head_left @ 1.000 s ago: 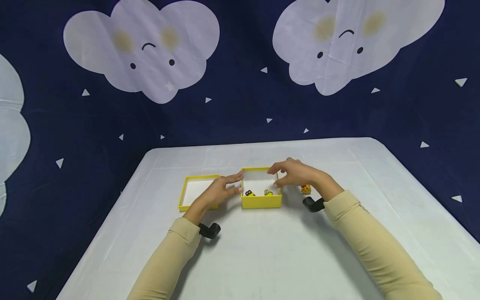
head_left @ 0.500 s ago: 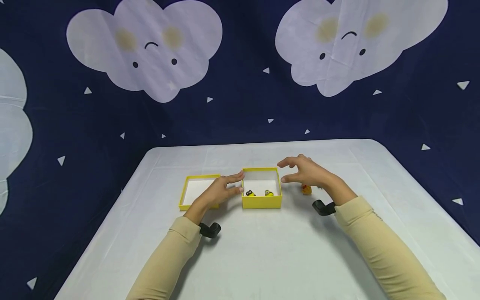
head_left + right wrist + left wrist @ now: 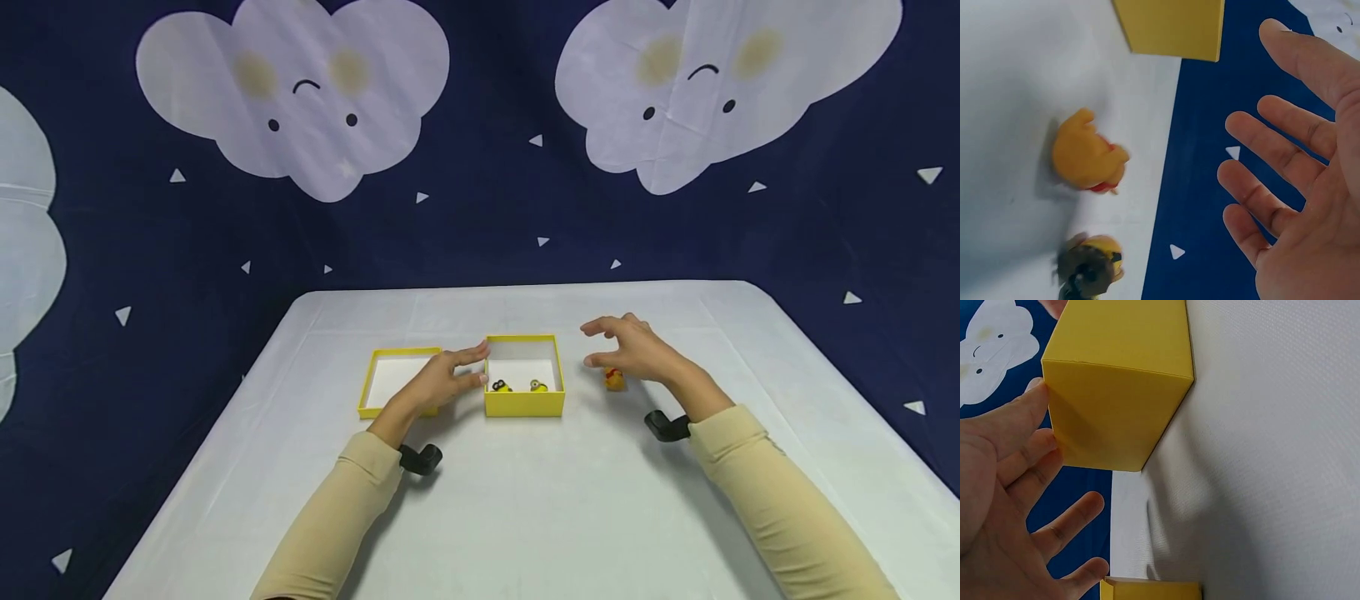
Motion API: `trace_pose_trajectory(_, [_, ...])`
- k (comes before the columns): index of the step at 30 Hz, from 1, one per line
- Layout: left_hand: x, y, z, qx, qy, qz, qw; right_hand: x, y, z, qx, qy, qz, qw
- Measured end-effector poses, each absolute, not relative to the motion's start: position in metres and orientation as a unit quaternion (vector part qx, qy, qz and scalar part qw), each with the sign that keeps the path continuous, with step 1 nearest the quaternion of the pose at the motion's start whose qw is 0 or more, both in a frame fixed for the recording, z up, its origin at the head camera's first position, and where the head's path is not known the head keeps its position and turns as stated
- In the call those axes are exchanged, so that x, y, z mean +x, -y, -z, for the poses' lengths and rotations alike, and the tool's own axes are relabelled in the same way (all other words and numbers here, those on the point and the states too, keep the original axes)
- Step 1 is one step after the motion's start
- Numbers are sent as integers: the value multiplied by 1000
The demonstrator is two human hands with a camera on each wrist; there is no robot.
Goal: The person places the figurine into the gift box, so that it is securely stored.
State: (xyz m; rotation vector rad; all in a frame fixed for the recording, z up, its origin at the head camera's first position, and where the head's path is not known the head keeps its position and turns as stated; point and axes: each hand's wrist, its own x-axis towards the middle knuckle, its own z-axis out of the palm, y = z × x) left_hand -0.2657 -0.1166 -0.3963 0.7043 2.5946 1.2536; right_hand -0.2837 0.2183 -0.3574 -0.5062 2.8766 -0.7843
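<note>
A yellow box [image 3: 524, 405] stands uncovered on the white table, with two small yellow figures inside, one at the left [image 3: 501, 387] and one at the right [image 3: 538, 386]. My left hand [image 3: 438, 382] touches the box's left side with its fingertips, fingers extended; the left wrist view shows fingers at the yellow wall [image 3: 1116, 415]. Right of the box, my right hand [image 3: 636, 350] hovers with spread fingers, holding nothing. Below it sits an orange figure with red [image 3: 615, 380]. In the right wrist view this orange figure [image 3: 1085, 153] is beside another figure with a dark round part [image 3: 1088, 269].
The yellow-rimmed lid [image 3: 369, 392] lies left of the box, partly behind my left hand. A white cloth covers the table [image 3: 525, 517]. A dark blue backdrop [image 3: 480, 233] with clouds hangs behind the table.
My right hand has moved right, from over the box's right edge to above the orange figure. My left hand has stayed at the box.
</note>
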Motion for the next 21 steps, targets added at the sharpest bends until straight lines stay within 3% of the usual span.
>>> trace_pose_trajectory(9, [-267, 116, 397, 234, -877, -412, 84, -284, -227, 373, -182, -952, 243, 38])
trace_pose_trajectory(21, [-263, 113, 395, 217, -889, -399, 46, -283, -238, 383, -167, -964, 200, 52])
